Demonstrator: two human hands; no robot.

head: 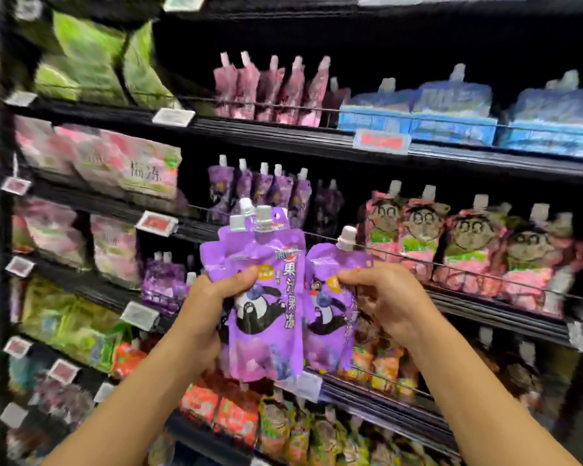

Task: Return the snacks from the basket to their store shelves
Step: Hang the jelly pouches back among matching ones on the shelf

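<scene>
Black metal store shelves [283, 137] fill the head view, tier above tier, each with a thin wire rail along its front and small price tags [173, 116] clipped to the edge. At twelve o'clock stands a row of five pink spouted pouches [270, 92]; at two o'clock lie blue pouches in blue cartons [451, 112]. At the centre, behind the hands, a row of about five purple pouches [260, 186] with white caps stands on the middle tier. At three o'clock stand four glossy pouches shaped like a cartoon face [465, 250], pink and green. At ten o'clock are soft green bags [91, 65], and at nine o'clock pale pink bags [128, 163]. The edges of the picture are blurred.

Both bare arms reach up from six o'clock. The left hand [212, 297] grips a fanned bunch of purple pouches [266, 297], three white caps showing, shiny foil with a panda printed on the front. The right hand [387, 297] pinches one more purple pouch [330, 317] by its side, thumb on the front. The two lots touch edge to edge, in front of the middle tier.
</scene>
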